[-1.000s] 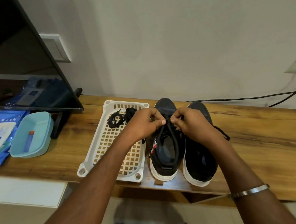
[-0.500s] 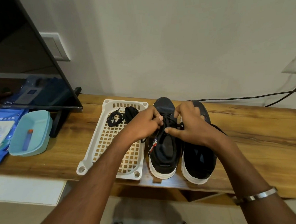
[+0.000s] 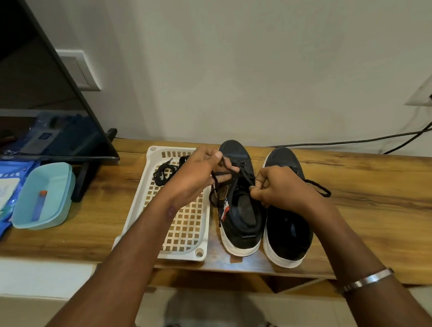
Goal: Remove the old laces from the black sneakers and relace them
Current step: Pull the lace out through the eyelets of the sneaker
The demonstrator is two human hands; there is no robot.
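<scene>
Left hand point(image 3: 196, 177) pinching black lace point(image 3: 225, 174), right hand point(image 3: 281, 189) pinching its other strand, over left sneaker point(image 3: 239, 214), white tray point(image 3: 155, 200) beside.

The sneakers point(image 3: 242, 209) are black with white soles (the left one shows a red, white and blue tag). The basket point(image 3: 181, 226) is white and gridded, the tub point(image 3: 43, 196) pale teal, the counter point(image 3: 370, 209) streaked brown wood.

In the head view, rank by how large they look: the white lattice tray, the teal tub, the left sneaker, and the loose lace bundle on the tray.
1. white lattice tray, partly hidden by the left arm
2. and 3. teal tub and left sneaker, too close to rank
4. loose lace bundle, smallest
</scene>
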